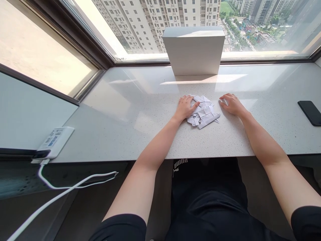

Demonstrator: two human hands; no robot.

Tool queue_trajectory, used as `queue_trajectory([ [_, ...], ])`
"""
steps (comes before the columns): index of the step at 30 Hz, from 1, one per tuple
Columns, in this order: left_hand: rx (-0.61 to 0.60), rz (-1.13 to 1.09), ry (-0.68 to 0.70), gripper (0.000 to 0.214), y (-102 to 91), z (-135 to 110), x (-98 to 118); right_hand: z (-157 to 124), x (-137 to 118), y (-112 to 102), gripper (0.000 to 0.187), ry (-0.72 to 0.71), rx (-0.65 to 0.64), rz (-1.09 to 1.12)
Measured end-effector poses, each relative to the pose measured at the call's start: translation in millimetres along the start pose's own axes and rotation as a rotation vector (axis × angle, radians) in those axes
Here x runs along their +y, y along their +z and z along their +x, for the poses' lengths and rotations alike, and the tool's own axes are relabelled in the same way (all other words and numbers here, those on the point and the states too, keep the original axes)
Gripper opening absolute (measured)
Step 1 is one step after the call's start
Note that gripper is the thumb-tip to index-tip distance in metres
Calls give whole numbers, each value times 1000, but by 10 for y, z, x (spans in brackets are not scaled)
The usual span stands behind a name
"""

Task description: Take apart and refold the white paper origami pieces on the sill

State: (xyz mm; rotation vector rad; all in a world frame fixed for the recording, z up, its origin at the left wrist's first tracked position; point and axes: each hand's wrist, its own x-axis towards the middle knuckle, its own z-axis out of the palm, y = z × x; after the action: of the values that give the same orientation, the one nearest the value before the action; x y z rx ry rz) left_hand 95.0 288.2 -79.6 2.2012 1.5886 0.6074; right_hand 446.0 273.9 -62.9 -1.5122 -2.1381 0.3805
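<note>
A folded white paper piece [207, 115], creased into many flaps like origami, lies on the speckled white sill. My left hand [186, 106] rests on its left side, fingers stretched out and the thumb across the paper. Part of the paper is hidden under that hand. To the right of the paper, a small gap away, my right hand [232, 104] lies on the sill with its fingers loosely curved, thumb apart from the forefinger and nothing between them.
Behind the paper, a white box [197, 55] stands upright against the window. A black phone [310, 112] lies at the far right. On the left edge sits a white power bank [55, 142], its white cable [62, 192] hanging below the sill.
</note>
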Motion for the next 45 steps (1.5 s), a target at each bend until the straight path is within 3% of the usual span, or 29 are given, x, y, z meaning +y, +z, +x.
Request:
queue_trajectory([
  [9,-68,-151,210,67,137,-208,413,-25,-402,107,47,-91,-97,113],
  [18,-185,-96,362,89,31,-198,333,-39,-393,180,59,-63,-76,170],
  [23,-216,-136,397,95,-38,-256,349,-54,-454,172,62,-131,-130,166],
  [29,-175,-126,382,95,-58,-312,357,-71,-509,130,62,-141,-163,211],
  [37,-160,-16,335,95,-38,-286,331,-8,-517,76,37,-44,-32,427],
  [45,-115,-146,232,86,-44,-195,368,66,-420,45,42,84,245,689],
])
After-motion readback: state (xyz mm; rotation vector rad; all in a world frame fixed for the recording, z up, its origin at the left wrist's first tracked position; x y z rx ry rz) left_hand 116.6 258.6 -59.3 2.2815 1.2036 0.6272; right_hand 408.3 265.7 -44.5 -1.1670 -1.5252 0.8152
